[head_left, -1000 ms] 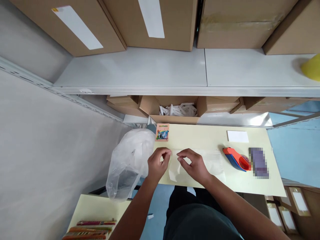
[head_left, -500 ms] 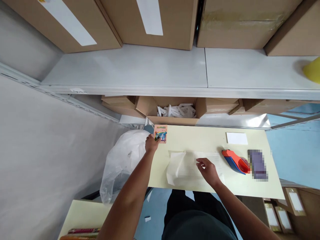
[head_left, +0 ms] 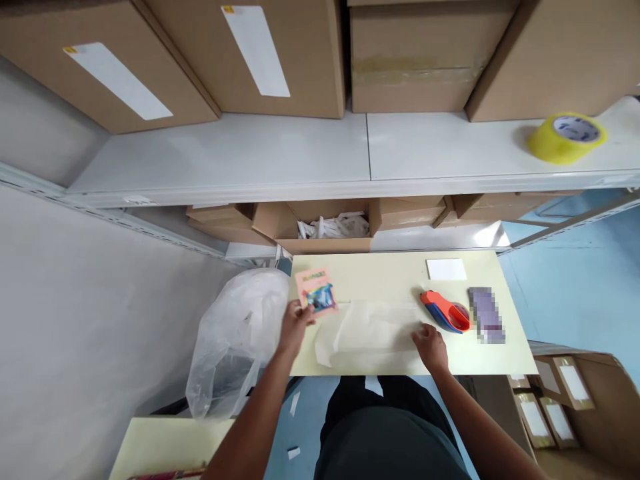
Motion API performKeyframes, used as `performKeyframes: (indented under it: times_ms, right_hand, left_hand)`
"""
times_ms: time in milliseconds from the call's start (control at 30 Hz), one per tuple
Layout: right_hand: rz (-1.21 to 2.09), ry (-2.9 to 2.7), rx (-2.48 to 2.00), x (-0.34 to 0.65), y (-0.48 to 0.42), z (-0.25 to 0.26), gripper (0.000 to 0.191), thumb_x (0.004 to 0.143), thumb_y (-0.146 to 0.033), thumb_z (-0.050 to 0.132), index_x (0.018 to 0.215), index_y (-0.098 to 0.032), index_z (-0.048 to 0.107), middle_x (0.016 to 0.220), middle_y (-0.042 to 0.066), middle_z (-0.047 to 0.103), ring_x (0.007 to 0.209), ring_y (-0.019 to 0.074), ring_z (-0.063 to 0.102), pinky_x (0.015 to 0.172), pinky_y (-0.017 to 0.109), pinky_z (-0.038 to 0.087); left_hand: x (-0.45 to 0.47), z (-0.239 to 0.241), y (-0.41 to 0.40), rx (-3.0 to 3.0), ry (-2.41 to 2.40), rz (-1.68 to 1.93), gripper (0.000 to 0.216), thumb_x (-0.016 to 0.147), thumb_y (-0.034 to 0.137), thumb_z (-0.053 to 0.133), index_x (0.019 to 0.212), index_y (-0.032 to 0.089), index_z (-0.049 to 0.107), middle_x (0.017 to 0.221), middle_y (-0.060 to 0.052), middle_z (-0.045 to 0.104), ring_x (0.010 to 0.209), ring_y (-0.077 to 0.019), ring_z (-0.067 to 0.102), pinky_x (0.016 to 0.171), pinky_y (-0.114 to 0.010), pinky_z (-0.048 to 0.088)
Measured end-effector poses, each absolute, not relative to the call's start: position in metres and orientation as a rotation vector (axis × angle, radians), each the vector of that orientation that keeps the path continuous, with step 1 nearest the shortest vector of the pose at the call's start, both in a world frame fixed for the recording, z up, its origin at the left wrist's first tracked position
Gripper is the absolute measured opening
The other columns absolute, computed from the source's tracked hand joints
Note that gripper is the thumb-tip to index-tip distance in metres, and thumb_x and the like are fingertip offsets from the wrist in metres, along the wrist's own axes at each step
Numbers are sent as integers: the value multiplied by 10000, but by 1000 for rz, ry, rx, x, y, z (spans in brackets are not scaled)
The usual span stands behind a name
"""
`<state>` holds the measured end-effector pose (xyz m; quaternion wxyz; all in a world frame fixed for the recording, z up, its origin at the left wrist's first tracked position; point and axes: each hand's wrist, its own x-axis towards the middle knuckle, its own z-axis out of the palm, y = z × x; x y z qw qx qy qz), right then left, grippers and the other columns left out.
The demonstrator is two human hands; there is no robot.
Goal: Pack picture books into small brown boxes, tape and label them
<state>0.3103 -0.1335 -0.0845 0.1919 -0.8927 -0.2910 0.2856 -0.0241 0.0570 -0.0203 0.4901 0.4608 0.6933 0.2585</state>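
In my left hand [head_left: 296, 321] is a thin pink book [head_left: 316, 292] with a colourful picture on its cover. The thumb lies over the cover and the book is tilted slightly above the table's left side. A thin sheet of white paper [head_left: 367, 330] lies spread on the table in front of me, its left part a little creased. My right hand [head_left: 431, 345] is at the paper's right edge, fingers closed together on it. Just beyond that hand sits a red and blue tape dispenser [head_left: 445, 312].
The pale yellow table [head_left: 380, 277] also bears a white card [head_left: 447, 269] and a blurred purple item [head_left: 487, 315]. A plastic bag [head_left: 240, 333] hangs at left. An open carton [head_left: 330, 245] stands behind. On the shelf above are boxes and yellow tape [head_left: 565, 143].
My left hand has brought the pink book nearer and tilted it. My right hand has moved to the paper's right edge, and the paper lies flatter. The view has turned right.
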Motion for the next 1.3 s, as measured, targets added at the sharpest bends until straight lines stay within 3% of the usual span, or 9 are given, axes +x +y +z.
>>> performKeyframes:
  times_ms: [100,267,367,733,900,1100,1200,1300]
  right_hand:
    - [885,-759,-2523,311,-128,-81,452,803,-413,621,1190,-181,654,945,117,747,913,308,720,771,394,528]
    - [961,-769,-2498,314,-123,-77,178,775,-260,586,886,-227,721,859,97,758,826,283,719,700,357,497]
    - [972,-786,-2445,315,-121,-77,122,752,-256,582,749,-246,704,771,67,742,765,262,708,682,339,490]
    - [984,-764,-2138,312,-122,-65,244,772,-416,513,812,-218,651,740,58,735,694,231,682,641,320,511]
    - [1092,-789,-1875,287,-112,-62,281,769,-494,576,808,-221,626,768,45,722,743,221,668,715,334,532]
    - [1296,-683,-1737,232,-87,-74,152,764,-374,631,768,-223,650,848,41,753,843,226,684,835,363,540]
    - [1314,-624,-1742,220,-82,-80,108,723,-320,658,775,-226,671,826,26,755,852,230,682,847,376,540]
    - [1348,-582,-1690,224,-85,-80,180,693,-316,658,831,-208,697,855,33,764,852,226,694,829,360,547]
  left_hand:
    - [23,-34,-11,1019,1406,571,491,761,565,699,1043,205,519,882,-38,720,808,-202,712,634,-296,573]
    - [87,-60,-66,1215,1572,291,201,851,345,642,968,212,546,934,-49,737,898,-220,725,788,-321,543]
    - [99,-65,-69,1254,1662,244,141,880,270,607,997,214,554,991,-68,731,964,-239,719,830,-327,512]
    - [99,-53,-66,1340,1766,136,192,958,239,530,1139,181,555,1091,-122,738,1012,-257,720,800,-307,491]
    - [100,-53,-62,1427,1745,58,212,948,236,548,1143,160,579,1059,-129,739,1002,-278,713,793,-319,481]
    - [101,-52,-61,1589,1712,-5,239,994,276,468,1029,157,672,1071,-161,698,1091,-309,661,917,-379,473]
    - [100,-53,-66,1731,1695,88,306,1011,255,419,1188,158,649,1194,-161,662,1201,-291,599,1032,-401,446]
    - [99,-61,-77,2065,1542,216,368,970,155,433,1303,170,588,1271,-137,635,1219,-273,579,1058,-429,461]
